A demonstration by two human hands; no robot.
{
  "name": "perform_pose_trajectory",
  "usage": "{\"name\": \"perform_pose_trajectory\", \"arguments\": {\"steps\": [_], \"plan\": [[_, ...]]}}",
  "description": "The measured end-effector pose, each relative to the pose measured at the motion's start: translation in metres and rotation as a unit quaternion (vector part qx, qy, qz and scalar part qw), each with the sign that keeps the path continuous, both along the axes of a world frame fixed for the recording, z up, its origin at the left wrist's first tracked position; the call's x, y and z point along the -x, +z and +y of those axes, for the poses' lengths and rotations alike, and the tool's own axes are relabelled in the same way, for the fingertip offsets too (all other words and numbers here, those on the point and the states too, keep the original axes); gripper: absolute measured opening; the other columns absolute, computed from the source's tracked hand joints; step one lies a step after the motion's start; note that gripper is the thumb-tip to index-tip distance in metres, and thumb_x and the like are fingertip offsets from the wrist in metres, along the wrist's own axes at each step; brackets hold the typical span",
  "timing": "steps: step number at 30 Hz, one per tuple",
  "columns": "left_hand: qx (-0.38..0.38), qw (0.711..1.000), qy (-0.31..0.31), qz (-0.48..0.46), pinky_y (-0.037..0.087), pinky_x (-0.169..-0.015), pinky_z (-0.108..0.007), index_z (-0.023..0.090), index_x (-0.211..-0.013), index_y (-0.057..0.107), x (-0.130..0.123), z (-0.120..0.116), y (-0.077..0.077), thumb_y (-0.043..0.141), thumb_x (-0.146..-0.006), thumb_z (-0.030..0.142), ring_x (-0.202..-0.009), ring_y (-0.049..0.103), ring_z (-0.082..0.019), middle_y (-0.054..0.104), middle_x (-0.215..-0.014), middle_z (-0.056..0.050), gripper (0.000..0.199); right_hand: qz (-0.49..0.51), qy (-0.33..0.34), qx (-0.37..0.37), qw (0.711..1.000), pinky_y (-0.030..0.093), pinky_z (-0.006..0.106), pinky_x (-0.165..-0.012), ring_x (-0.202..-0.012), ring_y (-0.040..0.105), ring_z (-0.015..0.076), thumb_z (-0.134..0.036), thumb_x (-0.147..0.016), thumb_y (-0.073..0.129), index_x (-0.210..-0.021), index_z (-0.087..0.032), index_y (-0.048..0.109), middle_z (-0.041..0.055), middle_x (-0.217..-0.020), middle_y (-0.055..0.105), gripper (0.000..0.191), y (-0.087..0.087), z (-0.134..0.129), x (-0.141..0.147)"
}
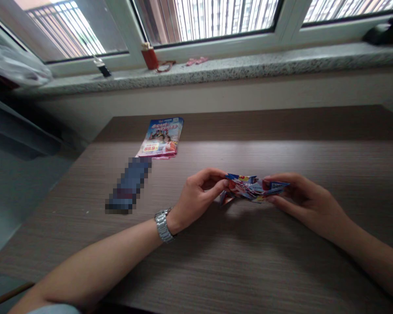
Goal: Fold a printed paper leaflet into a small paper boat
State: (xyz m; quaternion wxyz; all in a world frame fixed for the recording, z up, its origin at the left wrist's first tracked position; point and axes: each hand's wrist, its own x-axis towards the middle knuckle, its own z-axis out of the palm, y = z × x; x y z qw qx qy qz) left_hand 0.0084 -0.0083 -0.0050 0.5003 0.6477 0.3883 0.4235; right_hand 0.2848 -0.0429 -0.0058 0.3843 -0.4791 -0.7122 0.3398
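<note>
A folded paper [250, 188], brightly printed in blue, red and white, is held between my two hands just above the table. Its many creases form pointed flaps, and one flap hangs down on the left side. My left hand [201, 194] pinches the left end between thumb and fingers; a silver watch [164, 225] is on that wrist. On the right end, my right hand [303, 200] grips the paper with its thumb below and its fingers above. The fingertips partly cover both ends of the paper.
A stack of printed flyers [162, 137] lies at the back left of the wooden table [236, 270]. Nearer me is a blurred-out dark rectangular object [129, 185]. On the stone windowsill [242, 65] stand a red lighter-shaped object [149, 57] and a small dark item [102, 67].
</note>
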Motion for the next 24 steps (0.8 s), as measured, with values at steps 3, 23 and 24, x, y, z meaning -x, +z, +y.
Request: {"name": "perform_pose_trajectory", "arguments": {"steps": [3, 23, 24], "plan": [[0.008, 1.0, -0.006, -0.005, 0.06, -0.075, -0.023, 0.017, -0.103, 0.067, 0.0002, 0.0005, 0.0003, 0.07, -0.091, 0.033, -0.084, 0.072, -0.013, 0.075, -0.094, -0.005, 0.02, -0.002, -0.015, 0.018, 1.0, 0.064, 0.029, -0.062, -0.072, 0.075, 0.019, -0.037, -0.086, 0.072, -0.11, -0.026, 0.069, 0.0035, -0.096, 0.078, 0.026, 0.0046, -0.0004, 0.0027], [-0.109, 0.991, -0.019, 0.07, 0.057, -0.093, -0.03, 0.018, -0.113, 0.062, 0.0054, 0.0021, 0.0035, 0.065, -0.094, 0.028, -0.101, 0.068, -0.016, 0.07, -0.108, -0.007, 0.022, 0.0, -0.046, -0.005, 0.999, 0.064, 0.031, -0.072, -0.089, 0.074, 0.0228, -0.038, -0.088, 0.07, -0.099, -0.026, 0.073, 0.0052, -0.109, 0.076, 0.017, 0.0065, 0.0016, -0.0024], [-0.163, 0.982, -0.014, 0.097, 0.055, -0.096, -0.032, 0.018, -0.114, 0.063, 0.0065, 0.0025, 0.0048, 0.067, -0.092, 0.028, -0.105, 0.066, -0.017, 0.068, -0.111, -0.007, 0.024, -0.008, -0.054, -0.015, 0.998, 0.063, 0.032, -0.075, -0.09, 0.074, 0.0227, -0.036, -0.088, 0.069, -0.099, -0.027, 0.073, 0.0045, -0.109, 0.076, 0.016, 0.0071, 0.0025, -0.0047]]}}
